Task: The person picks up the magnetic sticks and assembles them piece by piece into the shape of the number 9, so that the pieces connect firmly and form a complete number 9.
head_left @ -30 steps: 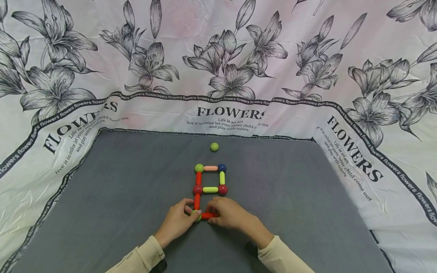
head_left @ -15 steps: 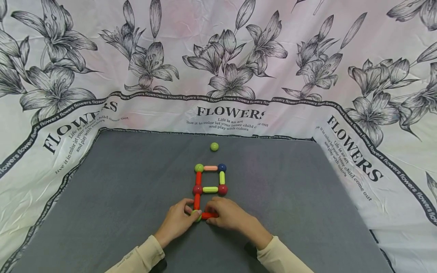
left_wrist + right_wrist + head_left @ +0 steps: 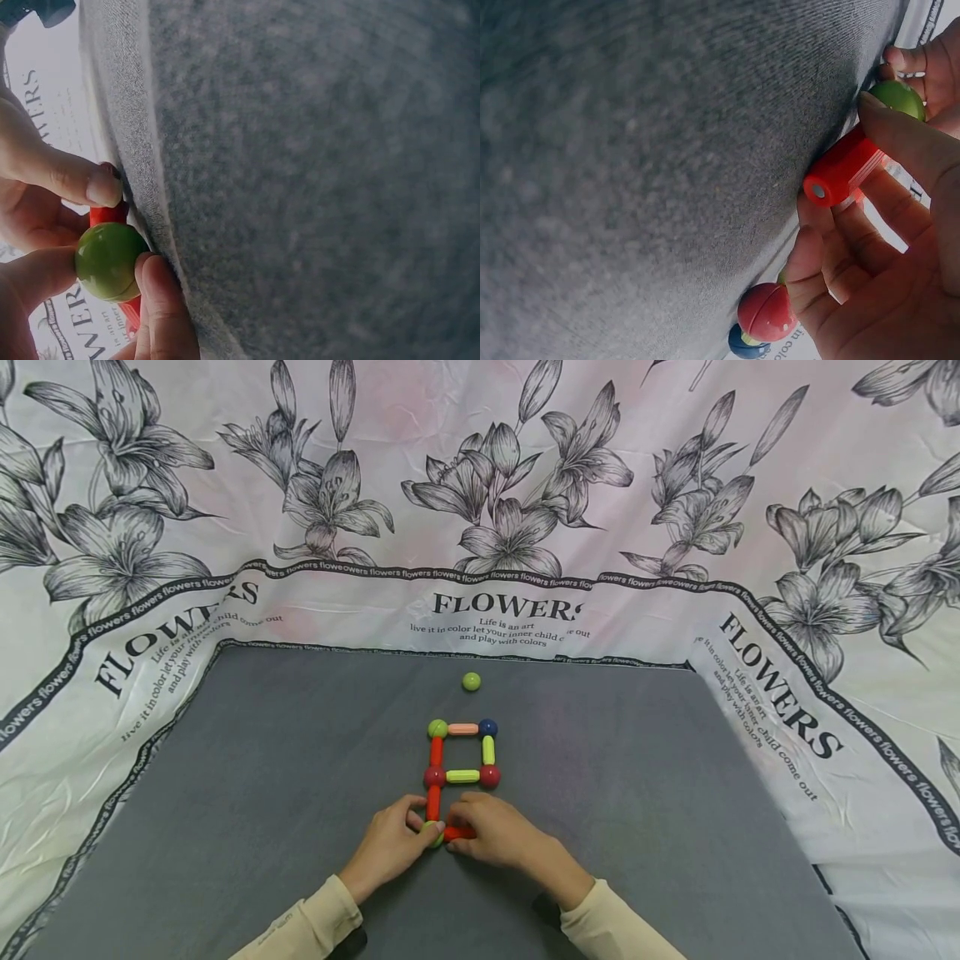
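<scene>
In the head view my left hand (image 3: 386,847) pinches a green ball (image 3: 109,262) at the near corner of a magnetic ball-and-rod figure. My right hand (image 3: 501,833) pinches a red magnetic rod (image 3: 843,169) by its sides, one end meeting the green ball and the other bare. From that ball another red rod (image 3: 433,803) runs away to a red ball (image 3: 435,776). Beyond it lies a square of rods: red, pink (image 3: 462,729) and yellow-green (image 3: 462,776), with green (image 3: 437,728), blue (image 3: 487,727) and red (image 3: 490,776) balls at its other corners.
A loose green ball (image 3: 471,682) lies beyond the figure, near the back of the grey tabletop (image 3: 637,760). White floral cloth (image 3: 510,543) stands behind the table and along both sides.
My right hand has shifted slightly left along the red rod, towards the green ball. The left hand and the rest of the figure stay nearly in place.
</scene>
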Motion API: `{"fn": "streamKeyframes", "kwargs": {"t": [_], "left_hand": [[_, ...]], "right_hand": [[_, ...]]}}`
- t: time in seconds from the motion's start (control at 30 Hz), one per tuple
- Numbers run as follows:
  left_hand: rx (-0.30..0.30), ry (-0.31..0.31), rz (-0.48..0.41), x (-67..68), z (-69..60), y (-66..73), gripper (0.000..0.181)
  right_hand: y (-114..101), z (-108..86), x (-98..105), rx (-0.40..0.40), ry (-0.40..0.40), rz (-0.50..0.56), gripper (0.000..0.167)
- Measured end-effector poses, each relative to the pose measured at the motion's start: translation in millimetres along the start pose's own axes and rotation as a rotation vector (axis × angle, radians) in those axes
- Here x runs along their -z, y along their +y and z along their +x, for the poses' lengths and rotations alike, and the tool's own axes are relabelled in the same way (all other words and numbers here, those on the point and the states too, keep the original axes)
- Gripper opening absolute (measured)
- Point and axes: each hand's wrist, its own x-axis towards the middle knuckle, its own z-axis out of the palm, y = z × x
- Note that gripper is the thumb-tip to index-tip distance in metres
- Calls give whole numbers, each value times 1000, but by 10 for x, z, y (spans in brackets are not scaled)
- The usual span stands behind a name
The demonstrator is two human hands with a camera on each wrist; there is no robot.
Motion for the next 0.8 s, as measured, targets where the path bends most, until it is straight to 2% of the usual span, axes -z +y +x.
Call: {"fn": "streamKeyframes", "kwargs": {"t": [0.33, 0.53, 0.67, 0.8], "left_hand": [[-1, 0, 10, 1, 0, 10, 46], [-59, -10, 17, 72, 26, 12, 39], [-93, -41, 47, 153, 58, 0, 32], [-89, -60, 74, 242, 159, 15, 27]], "right_hand": [[-44, 15, -11, 17, 8, 8, 22], [-47, 34, -15, -5, 17, 31, 32], [-39, 68, -37, -22, 40, 104, 35], [-55, 134, -45, -74, 77, 195, 31]]}}
